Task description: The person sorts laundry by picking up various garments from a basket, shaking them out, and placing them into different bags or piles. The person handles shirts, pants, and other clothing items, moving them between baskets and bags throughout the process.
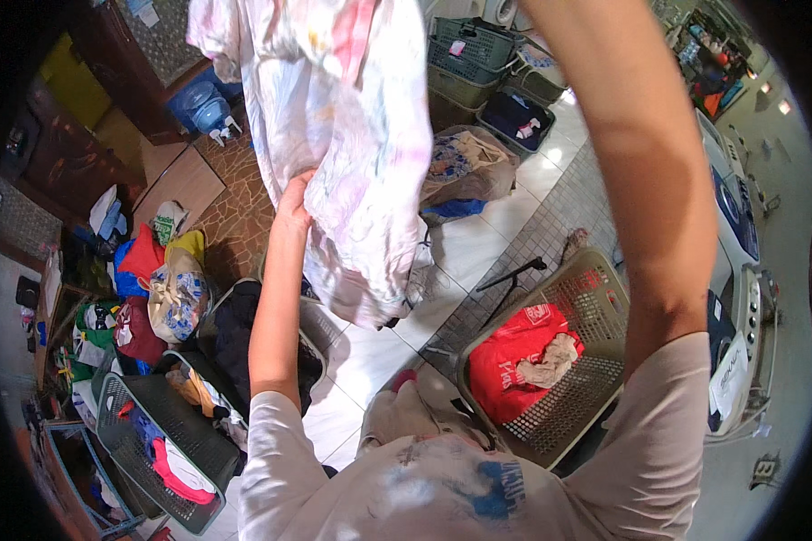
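Observation:
A large white cloth garment (pixel 343 171) with pastel pink, purple and blue patches hangs in front of me; its upper end passes out of the top edge, so its exact kind is unclear. My left hand (pixel 296 200) is closed on its left side, the fingers partly hidden in the folds. My right arm reaches up past the top edge, and the hand is out of view. Below it, a grey-green laundry basket (pixel 591 298) holds a red garment (pixel 523 361) with a crumpled beige cloth (pixel 550 362) on top.
Another laundry basket (pixel 167 514) with clothes stands at lower left, near several stuffed bags (pixel 176 293). Washing machines (pixel 740 361) line the right side. Stacked baskets (pixel 465 52) and a filled plastic bag (pixel 469 162) stand farther off. A blue water bottle (pixel 209 110) is at far left.

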The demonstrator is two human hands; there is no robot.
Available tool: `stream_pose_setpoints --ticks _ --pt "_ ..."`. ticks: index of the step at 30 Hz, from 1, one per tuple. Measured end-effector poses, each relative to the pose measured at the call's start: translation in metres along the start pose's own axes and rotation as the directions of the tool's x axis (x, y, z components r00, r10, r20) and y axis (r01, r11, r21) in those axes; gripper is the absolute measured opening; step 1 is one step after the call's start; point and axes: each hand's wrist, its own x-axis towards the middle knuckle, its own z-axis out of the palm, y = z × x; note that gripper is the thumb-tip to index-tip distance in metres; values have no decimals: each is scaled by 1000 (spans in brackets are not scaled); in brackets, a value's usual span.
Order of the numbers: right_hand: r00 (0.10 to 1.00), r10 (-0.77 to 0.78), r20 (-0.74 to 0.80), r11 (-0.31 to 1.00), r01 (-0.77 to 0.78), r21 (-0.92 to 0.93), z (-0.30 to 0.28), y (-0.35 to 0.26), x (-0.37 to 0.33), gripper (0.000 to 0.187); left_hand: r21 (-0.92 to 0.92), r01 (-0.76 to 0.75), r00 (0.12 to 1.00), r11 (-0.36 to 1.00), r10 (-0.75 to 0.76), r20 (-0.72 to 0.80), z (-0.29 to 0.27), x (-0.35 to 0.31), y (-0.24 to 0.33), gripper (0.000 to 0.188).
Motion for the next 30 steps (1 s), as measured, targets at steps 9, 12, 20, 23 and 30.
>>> stream_pose_setpoints --ticks 9,12,20,23,30 --pt "984 47 -172 998 -40 44 -24 241 -44 21 -23 -3 910 1000 -7 -414 -193 16 -37 39" --pt "905 242 -349 966 -190 176 -40 321 -71 21 -164 -14 861 986 -71 -503 -281 -17 -119 39" --pt "653 270 -707 842 -517 -156 -117 544 -149 14 -527 73 963 847 -196 -182 -384 -281 -339 15" --pt "626 76 -776 704 -585 -403 -125 620 -167 11 -536 73 226 841 -537 -813 -359 -332 -363 30" --pt "612 251 -750 933 -358 19 -54 618 -104 14 -151 460 336 875 -329 -882 -300 -312 -332 38"
